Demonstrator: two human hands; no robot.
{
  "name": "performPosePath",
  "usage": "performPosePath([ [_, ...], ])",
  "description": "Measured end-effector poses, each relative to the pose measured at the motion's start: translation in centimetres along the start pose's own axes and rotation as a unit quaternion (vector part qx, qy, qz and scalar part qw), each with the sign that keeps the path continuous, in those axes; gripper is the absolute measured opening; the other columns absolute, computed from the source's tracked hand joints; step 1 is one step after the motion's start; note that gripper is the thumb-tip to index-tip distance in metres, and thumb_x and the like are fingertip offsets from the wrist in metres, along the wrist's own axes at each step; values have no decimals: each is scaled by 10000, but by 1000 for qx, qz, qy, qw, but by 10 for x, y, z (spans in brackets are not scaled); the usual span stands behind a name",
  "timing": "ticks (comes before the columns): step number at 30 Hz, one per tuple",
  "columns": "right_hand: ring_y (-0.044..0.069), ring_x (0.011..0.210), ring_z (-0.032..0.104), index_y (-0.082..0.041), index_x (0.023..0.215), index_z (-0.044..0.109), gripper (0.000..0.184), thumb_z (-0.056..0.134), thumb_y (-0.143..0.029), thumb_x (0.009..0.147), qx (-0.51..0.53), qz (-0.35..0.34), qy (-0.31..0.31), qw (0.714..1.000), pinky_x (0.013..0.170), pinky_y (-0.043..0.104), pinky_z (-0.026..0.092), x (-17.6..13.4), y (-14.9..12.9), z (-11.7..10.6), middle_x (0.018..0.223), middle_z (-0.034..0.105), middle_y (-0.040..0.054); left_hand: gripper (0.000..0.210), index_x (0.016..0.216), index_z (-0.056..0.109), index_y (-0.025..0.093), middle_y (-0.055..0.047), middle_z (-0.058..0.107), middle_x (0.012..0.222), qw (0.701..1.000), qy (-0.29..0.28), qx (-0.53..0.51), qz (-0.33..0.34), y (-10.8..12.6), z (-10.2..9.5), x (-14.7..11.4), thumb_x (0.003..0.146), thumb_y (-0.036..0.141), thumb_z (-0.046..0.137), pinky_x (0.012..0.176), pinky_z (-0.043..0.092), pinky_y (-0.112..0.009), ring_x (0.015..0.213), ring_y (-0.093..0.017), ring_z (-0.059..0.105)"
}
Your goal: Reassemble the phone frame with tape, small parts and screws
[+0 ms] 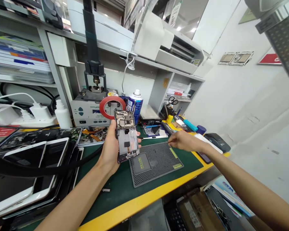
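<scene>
My left hand (110, 144) is closed around an opened smartphone (127, 136), raised and tilted above the mat. The phone's back cover is off, with bare boards at its top and a pale, flat section below. My right hand (183, 140) hovers over the back right edge of a grey perforated repair mat (159, 163), fingers curled together. A dark-handled tool (167, 128) lies just behind these fingertips; I cannot tell whether they touch it. Also close to the right hand is a thin white stick-like tool (155, 137).
Stacked tablets (48, 166) crowd the left, crossed by a thick black hose (50, 171). Behind the phone stand a red tape roll (103, 109), a blue spray can (135, 106) and a control box (86, 112). The bench's yellow edge (135, 205) runs along the front.
</scene>
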State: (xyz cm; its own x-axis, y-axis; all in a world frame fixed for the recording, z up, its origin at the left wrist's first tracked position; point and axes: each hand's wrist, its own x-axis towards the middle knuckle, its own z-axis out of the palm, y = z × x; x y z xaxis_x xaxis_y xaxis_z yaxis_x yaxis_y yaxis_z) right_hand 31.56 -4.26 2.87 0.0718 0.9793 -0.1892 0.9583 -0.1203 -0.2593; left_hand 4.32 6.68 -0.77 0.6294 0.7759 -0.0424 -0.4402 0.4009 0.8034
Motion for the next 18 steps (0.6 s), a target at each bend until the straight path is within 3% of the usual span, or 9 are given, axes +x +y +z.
performPosePath([
  [6, 181, 687, 621, -170, 844, 775, 189, 600, -240, 827, 19, -25, 3, 1000, 622, 275, 419, -1, -14, 11, 809, 752, 53, 661, 1231, 643, 150, -171, 741, 1024, 1000, 7, 13, 3, -1, -2, 2, 940, 655, 330, 757, 602, -544, 814, -334, 727],
  [12, 162, 652, 597, -169, 825, 774, 200, 614, -288, 813, 59, 2, -11, 998, 578, 252, 406, 5, -16, 21, 703, 706, 21, 651, 1216, 641, 129, -180, 739, 1019, 999, 32, 23, -12, -1, 3, 1, 966, 614, 287, 742, 608, -537, 802, -331, 731],
  [18, 145, 613, 586, -167, 786, 738, 219, 675, -375, 815, 105, 52, -14, 993, 532, 249, 393, 24, -31, 41, 674, 685, 9, 646, 1218, 645, 133, -178, 737, 1030, 1000, 21, 19, -9, -4, 1, 3, 962, 616, 301, 767, 599, -559, 808, -331, 728],
])
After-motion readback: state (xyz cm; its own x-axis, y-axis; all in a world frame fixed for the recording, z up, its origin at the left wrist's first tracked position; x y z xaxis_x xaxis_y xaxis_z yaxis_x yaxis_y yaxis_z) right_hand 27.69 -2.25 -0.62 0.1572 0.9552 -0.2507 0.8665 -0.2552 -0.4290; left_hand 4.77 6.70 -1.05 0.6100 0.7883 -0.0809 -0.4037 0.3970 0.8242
